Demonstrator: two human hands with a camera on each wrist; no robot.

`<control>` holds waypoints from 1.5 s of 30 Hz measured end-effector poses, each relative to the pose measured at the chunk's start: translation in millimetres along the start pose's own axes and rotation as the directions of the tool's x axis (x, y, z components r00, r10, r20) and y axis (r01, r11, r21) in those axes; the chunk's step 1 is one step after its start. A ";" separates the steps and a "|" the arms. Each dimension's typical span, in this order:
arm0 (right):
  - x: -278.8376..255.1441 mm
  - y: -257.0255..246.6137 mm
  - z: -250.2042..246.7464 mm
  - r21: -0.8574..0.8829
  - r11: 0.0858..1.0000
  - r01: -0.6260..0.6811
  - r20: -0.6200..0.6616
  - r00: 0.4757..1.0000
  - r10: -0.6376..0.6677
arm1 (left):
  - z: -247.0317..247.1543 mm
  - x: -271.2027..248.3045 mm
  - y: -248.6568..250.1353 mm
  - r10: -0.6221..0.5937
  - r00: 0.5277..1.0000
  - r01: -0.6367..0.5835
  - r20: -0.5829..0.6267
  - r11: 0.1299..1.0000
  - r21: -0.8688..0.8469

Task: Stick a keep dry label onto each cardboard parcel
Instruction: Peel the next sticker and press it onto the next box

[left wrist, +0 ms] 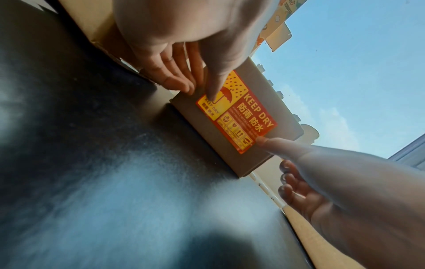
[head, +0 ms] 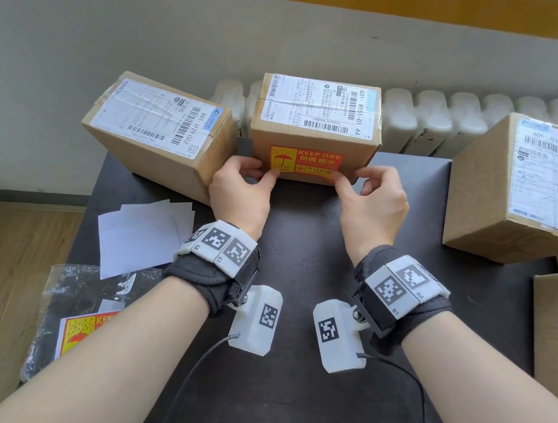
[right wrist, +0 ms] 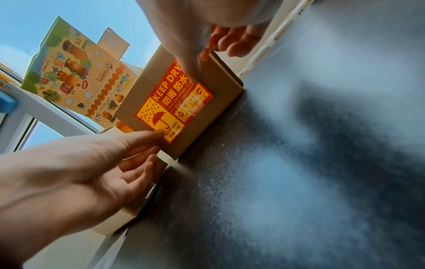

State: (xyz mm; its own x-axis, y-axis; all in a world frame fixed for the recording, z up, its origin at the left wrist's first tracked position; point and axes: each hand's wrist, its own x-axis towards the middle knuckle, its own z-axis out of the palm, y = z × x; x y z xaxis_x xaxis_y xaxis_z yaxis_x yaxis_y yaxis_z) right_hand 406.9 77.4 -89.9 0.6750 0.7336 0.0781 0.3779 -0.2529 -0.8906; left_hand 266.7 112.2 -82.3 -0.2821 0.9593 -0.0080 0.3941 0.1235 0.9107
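**Q:** Which step is shown?

**A:** Smoothing. The keep dry label point(head: 305, 165) lies on the near face of the middle parcel point(head: 315, 130), at the far edge of the black table point(head: 288, 367). The left hand point(head: 240, 191) presses its lower left corner with a straight thumb; the right hand point(head: 371, 204) presses the lower right corner likewise. Remaining fingers hang loosely apart, gripping nothing.

**Q:** What does the next move call for?

**A:** Probably a fresh label from the bag point(head: 63, 319), for the left parcel point(head: 157, 129) or the right parcel point(head: 521, 188), whose visible faces are unlabelled.

Parcel-packing corner of a room, radiator point(head: 452, 122), black table point(head: 288, 367), labelled cardboard parcels point(head: 521, 188)
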 end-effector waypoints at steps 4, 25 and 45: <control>-6.7 1.7 -6.4 0.012 0.999 0.039 -0.020 0.999 -0.039 | -5.6 -10.7 -2.5 -0.037 0.997 0.031 0.066 0.995 0.097; -17.4 -37.6 -79.0 -0.028 1.000 0.002 0.410 0.912 0.010 | -47.1 -48.6 41.4 -0.045 0.920 0.063 0.389 0.997 -0.034; -87.9 -30.0 -129.5 -0.147 0.972 -0.185 0.554 0.798 0.236 | -97.5 -117.0 40.5 -0.218 0.851 0.152 0.479 0.973 0.172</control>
State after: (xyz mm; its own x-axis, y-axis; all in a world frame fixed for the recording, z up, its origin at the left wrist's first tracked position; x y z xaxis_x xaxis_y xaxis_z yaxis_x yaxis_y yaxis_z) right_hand 418.3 -61.2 -12.1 0.2774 0.8753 -0.3961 0.3356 -0.4746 -0.8137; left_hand 230.4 -19.8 -4.2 0.0926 0.9105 -0.4030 0.4914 0.3102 0.8138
